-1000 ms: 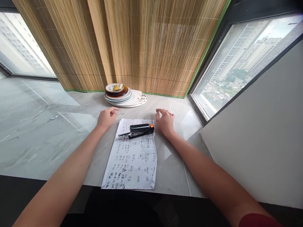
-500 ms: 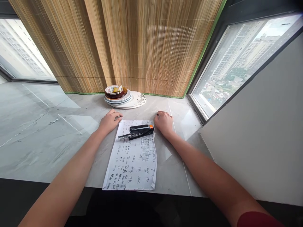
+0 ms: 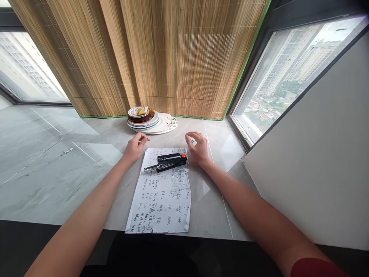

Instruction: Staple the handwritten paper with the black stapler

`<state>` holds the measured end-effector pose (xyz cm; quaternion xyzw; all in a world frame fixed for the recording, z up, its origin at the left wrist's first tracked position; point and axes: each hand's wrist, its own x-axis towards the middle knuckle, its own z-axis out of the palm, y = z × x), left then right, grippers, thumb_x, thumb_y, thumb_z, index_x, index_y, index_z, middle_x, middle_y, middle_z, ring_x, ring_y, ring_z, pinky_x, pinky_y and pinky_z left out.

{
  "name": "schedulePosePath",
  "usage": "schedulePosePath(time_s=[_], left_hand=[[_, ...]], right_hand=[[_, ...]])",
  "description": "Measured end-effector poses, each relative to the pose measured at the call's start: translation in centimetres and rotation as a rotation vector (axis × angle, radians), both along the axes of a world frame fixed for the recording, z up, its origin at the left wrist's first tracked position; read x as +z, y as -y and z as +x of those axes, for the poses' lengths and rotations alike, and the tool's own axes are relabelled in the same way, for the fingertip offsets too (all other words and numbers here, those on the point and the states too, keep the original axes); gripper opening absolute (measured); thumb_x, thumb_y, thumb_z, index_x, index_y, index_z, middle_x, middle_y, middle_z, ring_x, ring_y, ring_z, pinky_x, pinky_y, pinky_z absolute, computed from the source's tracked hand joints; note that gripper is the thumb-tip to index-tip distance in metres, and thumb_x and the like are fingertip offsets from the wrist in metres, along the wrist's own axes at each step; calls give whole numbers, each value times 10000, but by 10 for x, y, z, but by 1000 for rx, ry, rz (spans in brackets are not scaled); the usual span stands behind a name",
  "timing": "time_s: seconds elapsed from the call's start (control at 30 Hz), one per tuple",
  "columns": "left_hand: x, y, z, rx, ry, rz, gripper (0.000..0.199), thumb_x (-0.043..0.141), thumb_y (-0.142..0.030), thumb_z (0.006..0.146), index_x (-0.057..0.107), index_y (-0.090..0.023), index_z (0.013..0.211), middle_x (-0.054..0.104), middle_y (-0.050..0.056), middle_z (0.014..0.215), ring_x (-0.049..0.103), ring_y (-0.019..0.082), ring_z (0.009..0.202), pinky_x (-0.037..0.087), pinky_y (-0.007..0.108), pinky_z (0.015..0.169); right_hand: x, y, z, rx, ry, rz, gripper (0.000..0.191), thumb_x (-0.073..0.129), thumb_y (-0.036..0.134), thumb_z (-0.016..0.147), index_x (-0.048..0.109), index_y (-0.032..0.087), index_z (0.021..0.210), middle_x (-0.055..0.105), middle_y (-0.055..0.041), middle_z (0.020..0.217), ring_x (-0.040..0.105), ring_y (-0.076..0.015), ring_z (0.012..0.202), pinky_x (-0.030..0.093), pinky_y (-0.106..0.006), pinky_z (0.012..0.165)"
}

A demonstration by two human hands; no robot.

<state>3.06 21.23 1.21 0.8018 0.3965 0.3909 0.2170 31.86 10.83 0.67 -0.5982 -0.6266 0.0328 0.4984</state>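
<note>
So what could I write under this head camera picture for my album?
Two bare hands, left and right, beside a black stapler on handwritten paper.

Two hands (image 3: 134, 147) — one stapler (image 3: 170, 158) — two windows (image 3: 291, 79) (and one bamboo blind (image 3: 173, 57)).

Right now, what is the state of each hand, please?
Left hand: fingers curled beside the paper; I cannot tell if they pinch something small.
Right hand: fingers curled toward the thumb; whether it holds something small cannot be told.

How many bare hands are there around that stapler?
2: the left hand beside the far left corner of the paper, the right hand beside its far right corner, with the black stapler between them.
</note>
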Motion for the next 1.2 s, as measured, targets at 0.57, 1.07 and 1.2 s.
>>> schedulePosePath(time_s=[0.57,1.07,1.2], left_hand=[[9,11,6,-178,534,-345,307,785,-437,836,709,-179,984,683,57,860,567,102,607,489,249,572],[7,18,8,-194,452,-393,455,830,-435,785,778,-171,1151,752,130,966,543,94,565,377,217,416],[8,20,8,-211,325,-353,506,828,-448,781,753,-152,1185,769,158,1048,628,136,627,439,239,459]], right_hand=[[-5,7,-17,394,219,49,280,617,374,951,624,221,1186,702,-83,1021,643,-235,927,521,-381,826],[-6,5,-16,332,227,-48,281,674,353,904,644,243,1161,732,-60,1046,671,-230,946,516,-362,828],[-6,5,-17,332,228,-52,280,672,359,907,646,245,1161,729,-59,1051,668,-227,948,512,-358,832]])
